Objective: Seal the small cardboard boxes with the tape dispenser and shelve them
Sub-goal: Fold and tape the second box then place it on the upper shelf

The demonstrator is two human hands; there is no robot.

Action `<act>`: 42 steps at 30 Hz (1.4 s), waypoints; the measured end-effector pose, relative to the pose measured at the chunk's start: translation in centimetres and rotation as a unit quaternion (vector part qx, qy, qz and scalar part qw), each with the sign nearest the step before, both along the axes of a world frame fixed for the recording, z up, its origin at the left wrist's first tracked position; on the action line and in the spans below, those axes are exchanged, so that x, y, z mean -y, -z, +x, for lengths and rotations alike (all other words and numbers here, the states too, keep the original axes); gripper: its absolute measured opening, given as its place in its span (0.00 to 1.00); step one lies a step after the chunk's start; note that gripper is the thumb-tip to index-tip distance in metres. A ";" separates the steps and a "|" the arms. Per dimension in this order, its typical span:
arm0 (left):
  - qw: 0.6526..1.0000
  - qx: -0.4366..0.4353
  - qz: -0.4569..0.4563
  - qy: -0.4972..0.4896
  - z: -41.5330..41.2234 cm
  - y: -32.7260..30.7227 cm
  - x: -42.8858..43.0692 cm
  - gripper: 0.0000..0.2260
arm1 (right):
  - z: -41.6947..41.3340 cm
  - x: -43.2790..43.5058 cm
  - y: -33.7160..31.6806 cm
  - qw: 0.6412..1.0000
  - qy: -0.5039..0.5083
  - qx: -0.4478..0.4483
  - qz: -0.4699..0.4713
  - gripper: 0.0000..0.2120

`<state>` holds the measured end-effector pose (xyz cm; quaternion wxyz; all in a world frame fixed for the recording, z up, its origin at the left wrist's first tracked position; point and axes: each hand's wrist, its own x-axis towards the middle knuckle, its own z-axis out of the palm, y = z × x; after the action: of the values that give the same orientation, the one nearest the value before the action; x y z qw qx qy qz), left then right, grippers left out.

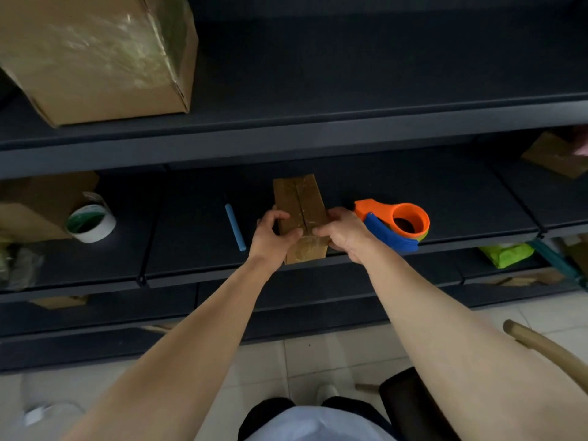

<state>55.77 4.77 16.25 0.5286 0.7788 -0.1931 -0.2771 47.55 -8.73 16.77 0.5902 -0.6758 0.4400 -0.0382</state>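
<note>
As I read it, small brown cardboard box (300, 202) lies on dark shelf (191, 243), long axis 12-to-6 | left hand (270, 237) and right hand (345, 233) grip its near end, fingers curled, thumbs at seam | orange-and-blue plastic tape dispenser (394, 226) at box's 3 o'clock, nearest right hand.

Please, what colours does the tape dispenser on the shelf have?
The tape dispenser is orange with a blue handle part; the head view shows it.

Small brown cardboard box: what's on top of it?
Glossy tape patches, plus thumbs of the left hand and right hand gripping the box at its near end. Closed flaps hide the inside.
</note>
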 end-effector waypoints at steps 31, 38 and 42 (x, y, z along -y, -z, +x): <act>0.931 0.319 0.139 0.114 -1.6 -1.8 1.5 0.12 | -6.4 3.8 0.1 0.961 0.098 -0.108 -0.235 0.15; 0.929 0.322 0.168 0.071 -3.5 -1.6 2.9 0.11 | -8.3 2.5 -5.2 0.975 0.049 -0.030 -0.217 0.11; 0.937 0.282 0.190 0.081 -3.3 -2.3 3.2 0.10 | -9.7 2.0 -7.4 0.984 0.016 -0.009 -0.175 0.10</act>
<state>52.49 1.53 18.56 0.2711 0.8925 -0.3401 -0.1194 37.82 -10.77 24.21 0.4583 -0.7619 0.4422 -0.1179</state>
